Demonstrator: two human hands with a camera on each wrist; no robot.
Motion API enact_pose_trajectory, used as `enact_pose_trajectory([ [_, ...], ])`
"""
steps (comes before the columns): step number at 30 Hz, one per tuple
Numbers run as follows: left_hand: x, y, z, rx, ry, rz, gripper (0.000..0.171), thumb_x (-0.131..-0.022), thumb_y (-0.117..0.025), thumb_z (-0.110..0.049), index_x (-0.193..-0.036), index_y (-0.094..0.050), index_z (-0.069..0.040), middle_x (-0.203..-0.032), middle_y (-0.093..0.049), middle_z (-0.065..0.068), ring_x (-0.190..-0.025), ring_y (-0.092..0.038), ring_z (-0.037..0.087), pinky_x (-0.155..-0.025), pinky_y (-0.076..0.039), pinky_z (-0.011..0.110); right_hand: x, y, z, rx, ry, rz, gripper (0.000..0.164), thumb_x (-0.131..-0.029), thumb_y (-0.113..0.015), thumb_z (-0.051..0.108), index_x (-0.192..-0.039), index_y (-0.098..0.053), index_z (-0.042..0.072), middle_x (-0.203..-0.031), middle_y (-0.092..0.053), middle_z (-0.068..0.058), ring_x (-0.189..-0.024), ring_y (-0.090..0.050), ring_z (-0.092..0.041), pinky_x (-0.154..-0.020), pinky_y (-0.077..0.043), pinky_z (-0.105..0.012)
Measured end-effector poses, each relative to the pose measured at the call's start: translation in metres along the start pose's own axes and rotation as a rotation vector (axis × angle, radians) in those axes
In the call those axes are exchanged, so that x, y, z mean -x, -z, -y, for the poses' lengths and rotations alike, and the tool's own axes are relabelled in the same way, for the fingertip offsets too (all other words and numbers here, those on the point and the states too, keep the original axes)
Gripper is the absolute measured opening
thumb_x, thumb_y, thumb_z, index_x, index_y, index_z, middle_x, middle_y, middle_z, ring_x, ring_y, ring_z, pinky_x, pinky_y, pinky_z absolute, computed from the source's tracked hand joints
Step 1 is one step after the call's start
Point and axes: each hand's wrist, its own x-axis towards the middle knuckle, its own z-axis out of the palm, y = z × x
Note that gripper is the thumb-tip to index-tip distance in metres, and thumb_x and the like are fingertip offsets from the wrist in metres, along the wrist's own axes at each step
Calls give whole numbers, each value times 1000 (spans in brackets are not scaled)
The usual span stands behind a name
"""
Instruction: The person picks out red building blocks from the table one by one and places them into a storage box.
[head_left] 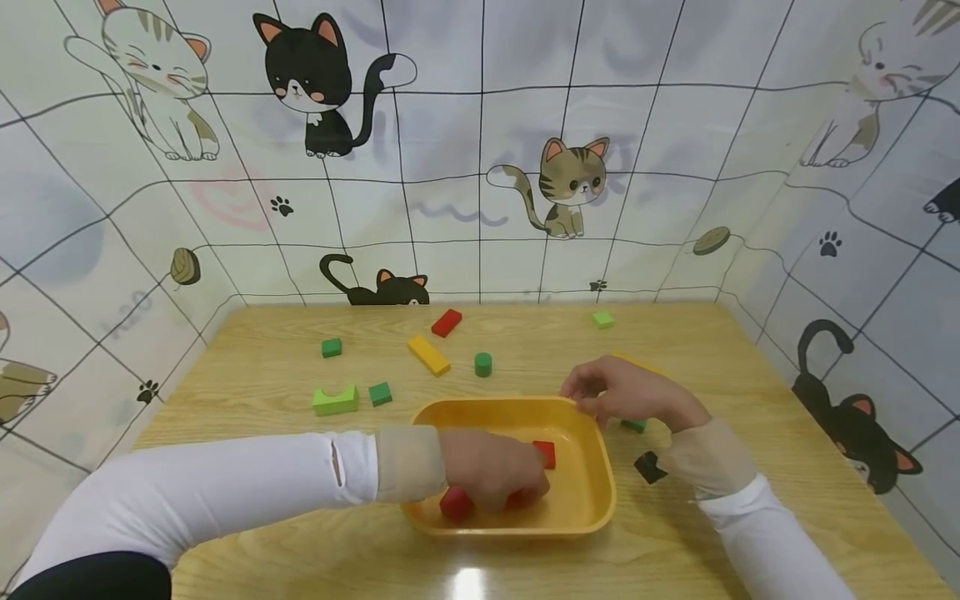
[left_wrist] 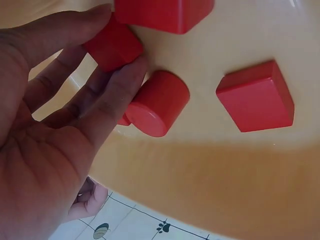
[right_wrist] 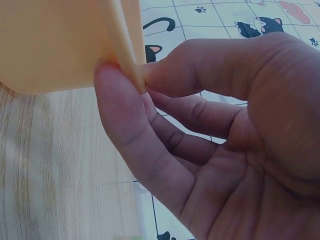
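A yellow plastic tray (head_left: 585, 508) stands on the table with several red blocks in it. Inside it, my left hand (head_left: 495, 468) pinches a red block (left_wrist: 114, 46) between thumb and fingers, as the left wrist view shows. Close by lie a red cylinder (left_wrist: 159, 102), a red cube (left_wrist: 257, 97) and another red block (left_wrist: 165, 12). At the tray's far right corner, my right hand (head_left: 633, 390) grips the rim, thumb on one side and index finger on the other. From the head view, the left hand hides part of the blocks.
Loose on the wooden table (head_left: 262, 467) are a light green arch block (head_left: 335, 401), a green cylinder (head_left: 483, 364), a yellow bar (head_left: 429, 356) and a red block (head_left: 447, 322). A black piece (head_left: 649, 467) lies beside the right wrist. Cat-print sheeting surrounds the table.
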Motion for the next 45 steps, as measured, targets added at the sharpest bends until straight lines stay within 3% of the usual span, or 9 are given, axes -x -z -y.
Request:
enact_pose_trajectory([
  [12,-1,-8,-4,-98,-48,-39,18,-82,-75,-9,-86,-62,-21,-83,-49,-8,-74,-46,8,-66,-39,14,-1,-1,1,6,-32,-10,15,-95,-59,4,-108,-67,5,-93,-67,-10,-78,-61,-21,-66,-59,-50],
  [20,2,-6,-4,-48,-31,-25,20,-80,-79,-14,-86,-62,-23,-85,-49,-8,-73,-48,8,-62,-40,14,-1,-1,2,-7,-17,-3,15,-95,-60,5,-108,-66,2,-92,-66,-12,-77,-61,-22,-65,-59,-51],
  [24,5,-1,-4,-70,-48,-40,23,-80,-80,-18,-93,-62,-25,-90,-48,-9,-77,-48,8,-62,-40,13,0,-1,3,-20,-10,-3,16,-95,-60,6,-109,-66,2,-92,-67,-12,-77,-61,-22,-64,-59,-50],
  [27,6,2,-1,-98,-88,-111,28,-83,-78,-29,-107,-65,-27,-96,-48,-10,-85,-47,6,-67,-40,11,0,-1,4,-20,-10,-4,16,-95,-61,6,-110,-66,3,-93,-67,-12,-77,-61,-22,-63,-59,-48],
  [32,8,10,2,-81,-124,-262,49,-83,-74,-46,-126,-63,-25,-116,-49,-7,-101,-44,6,-82,-40,8,1,1,3,3,-7,-5,15,-95,-60,5,-109,-65,3,-93,-65,-11,-78,-60,-23,-64,-59,-49],
  [41,22,29,12,6,-21,-510,75,-78,-67,-67,-139,-54,-25,-143,-39,-1,-128,-34,15,-100,-44,24,-1,0,2,-14,-11,0,17,-93,-56,0,-105,-67,8,-96,-66,-10,-82,-62,-24,-67,-59,-51],
  [45,27,33,24,46,22,-616,85,-77,-66,-70,-146,-47,-26,-148,-34,0,-134,-28,15,-101,-45,29,-1,0,3,0,-17,-10,14,-94,-59,4,-106,-67,5,-95,-65,-10,-80,-61,-24,-66,-59,-51],
])
